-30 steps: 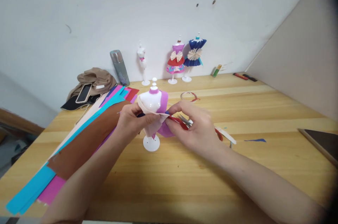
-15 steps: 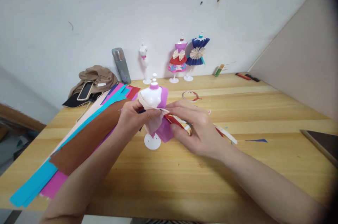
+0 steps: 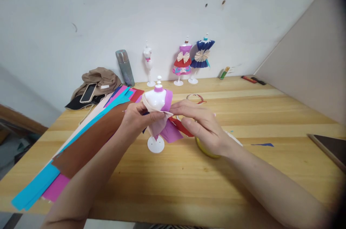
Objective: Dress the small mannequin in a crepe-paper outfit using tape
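Note:
A small white doll mannequin (image 3: pixel 156 100) on a round foot stands on the wooden table (image 3: pixel 173 171), wrapped in cream and purple paper (image 3: pixel 168 131). My left hand (image 3: pixel 136 117) pinches the paper against the mannequin's waist from the left. My right hand (image 3: pixel 201 122) presses its fingertips to the paper from the right, and a yellow tape roll (image 3: pixel 205 148) shows under its palm. Red scissor handles (image 3: pixel 183 127) lie just behind my right fingers.
Long paper strips in blue, brown and pink (image 3: pixel 81 142) fan out on the left. At the back stand a bare mannequin (image 3: pixel 147 63), two dressed mannequins (image 3: pixel 192 58), a grey flask (image 3: pixel 124 67), a beige cloth with a phone (image 3: pixel 88 92). A dark tablet (image 3: pixel 329 148) lies far right.
My right hand shifted slightly right and down, and the yellow tape roll now shows beneath it. The purple paper hangs lower beside the stand. The scissor blades seen earlier are hidden.

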Demonstrator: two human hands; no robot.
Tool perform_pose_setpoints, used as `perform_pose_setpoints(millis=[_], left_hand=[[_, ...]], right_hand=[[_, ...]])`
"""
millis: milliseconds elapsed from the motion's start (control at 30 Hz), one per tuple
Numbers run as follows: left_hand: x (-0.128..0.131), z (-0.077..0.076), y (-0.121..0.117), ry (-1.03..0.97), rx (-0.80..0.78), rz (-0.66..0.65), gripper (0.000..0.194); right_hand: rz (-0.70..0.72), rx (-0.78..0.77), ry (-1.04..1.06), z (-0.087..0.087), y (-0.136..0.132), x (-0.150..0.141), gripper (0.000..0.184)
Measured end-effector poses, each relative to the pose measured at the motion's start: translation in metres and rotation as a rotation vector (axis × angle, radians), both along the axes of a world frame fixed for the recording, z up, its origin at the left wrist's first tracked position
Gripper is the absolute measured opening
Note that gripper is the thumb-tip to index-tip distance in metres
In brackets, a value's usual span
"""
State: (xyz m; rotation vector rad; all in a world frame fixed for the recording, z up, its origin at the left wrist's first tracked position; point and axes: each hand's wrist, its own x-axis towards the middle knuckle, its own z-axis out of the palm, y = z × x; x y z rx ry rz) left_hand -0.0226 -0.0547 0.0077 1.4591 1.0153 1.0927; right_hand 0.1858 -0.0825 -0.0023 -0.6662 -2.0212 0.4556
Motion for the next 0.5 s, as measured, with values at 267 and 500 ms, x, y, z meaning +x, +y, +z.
perform_pose_setpoints(millis=[267, 500], left_hand=[[0.006, 0.000, -0.005, 0.069, 0.106, 0.054, 0.027], [0.001, -0.002, -0.010, 0.302, 0.285, 0.032, 0.033]], right_hand=[[-0.154, -0.058, 0.003, -0.001, -0.004, -0.007, 0.030], [-0.206, -0.170, 0.027, -0.007, -0.003, -0.014, 0.039]])
